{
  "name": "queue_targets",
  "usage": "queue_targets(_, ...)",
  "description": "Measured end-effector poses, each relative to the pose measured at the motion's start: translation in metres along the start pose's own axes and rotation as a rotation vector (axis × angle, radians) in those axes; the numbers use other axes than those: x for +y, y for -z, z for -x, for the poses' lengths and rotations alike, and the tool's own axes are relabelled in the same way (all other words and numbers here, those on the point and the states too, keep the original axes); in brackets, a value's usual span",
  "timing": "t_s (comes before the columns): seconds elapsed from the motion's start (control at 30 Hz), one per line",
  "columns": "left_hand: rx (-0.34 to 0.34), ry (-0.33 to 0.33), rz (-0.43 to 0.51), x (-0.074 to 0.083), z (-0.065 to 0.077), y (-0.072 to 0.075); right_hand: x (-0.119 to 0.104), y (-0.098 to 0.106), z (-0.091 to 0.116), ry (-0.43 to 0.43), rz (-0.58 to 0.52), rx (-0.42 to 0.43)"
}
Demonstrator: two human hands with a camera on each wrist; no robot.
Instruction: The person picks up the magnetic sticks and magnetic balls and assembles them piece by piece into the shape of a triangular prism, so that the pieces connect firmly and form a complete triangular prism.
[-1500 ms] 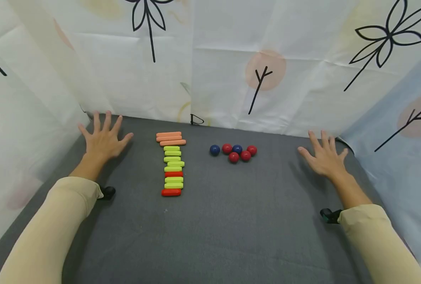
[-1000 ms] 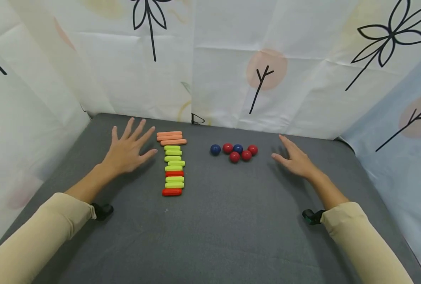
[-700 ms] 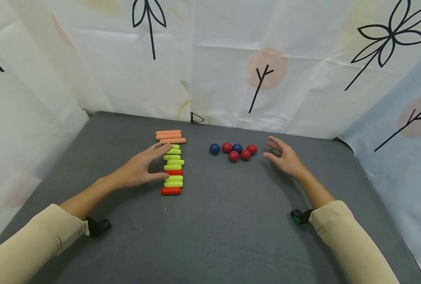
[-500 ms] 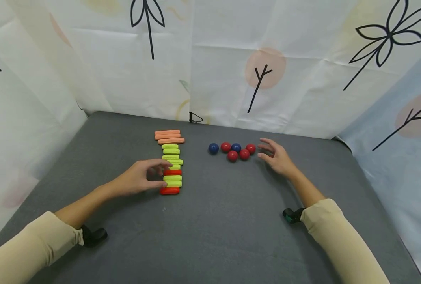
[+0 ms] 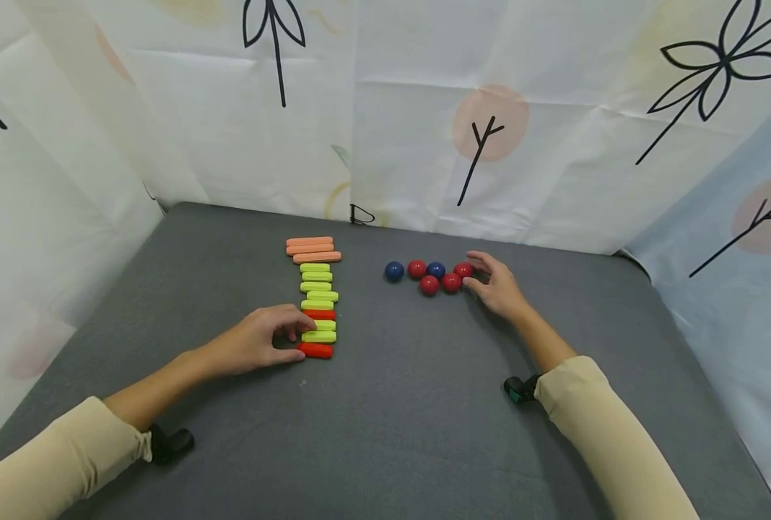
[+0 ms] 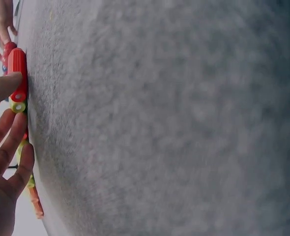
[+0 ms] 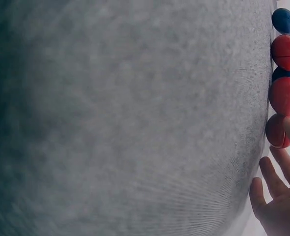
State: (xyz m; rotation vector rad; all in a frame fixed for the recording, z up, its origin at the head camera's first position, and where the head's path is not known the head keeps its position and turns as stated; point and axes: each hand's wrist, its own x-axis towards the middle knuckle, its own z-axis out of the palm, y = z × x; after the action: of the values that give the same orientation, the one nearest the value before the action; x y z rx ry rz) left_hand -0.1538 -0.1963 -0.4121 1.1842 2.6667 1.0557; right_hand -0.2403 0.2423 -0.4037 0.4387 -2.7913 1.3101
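Observation:
A column of short sticks runs down the table in the head view: orange sticks at the far end, yellow-green sticks and two red ones. My left hand has its thumb against the left end of the nearest red stick; its index finger reaches over the yellow-green sticks just beyond. Ridges and an end hole show on that red stick in the left wrist view. My right hand spreads thumb and fingers around the rightmost red ball, the thumb overlapping a red ball in the right wrist view.
Several other balls lie in a cluster, among them a blue ball at its left and a red ball at its front. Dark grey cloth covers the table. A patterned white curtain stands along the back and sides.
Both hands have come inward from the table's far corners. The left has slid down the stick column to the nearest red stick, which now sits slightly turned; the right has reached the rightmost ball.

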Motion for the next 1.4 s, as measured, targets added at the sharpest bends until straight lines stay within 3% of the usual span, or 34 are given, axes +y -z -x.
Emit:
queue_targets(0.23,0.004,0.004,-0.06,0.012,0.002,-0.006,0.0,0.0,-0.004,-0.006,0.024,-0.015)
queue_targets(0.47,-0.014,-0.025,-0.055,0.018,0.0,-0.008,0.002,0.006,0.0,-0.005,0.026,-0.017)
queue_targets(0.6,0.011,-0.059,-0.042,0.021,-0.001,-0.01,0.002,0.014,0.01,-0.01,0.047,-0.031)
queue_targets(0.77,0.055,-0.081,-0.013,0.025,-0.001,-0.01,-0.001,0.026,0.029,-0.038,0.08,-0.107)
queue_targets(0.97,0.078,-0.06,0.035,0.027,-0.005,-0.016,-0.003,0.033,0.052,-0.006,0.121,-0.195)
queue_targets(1.13,0.112,-0.005,0.129,0.032,-0.017,-0.024,-0.011,0.027,0.067,0.057,0.122,-0.245)
queue_targets(1.4,0.126,0.015,0.234,0.044,-0.057,-0.042,-0.023,0.005,0.078,0.087,0.069,-0.295)
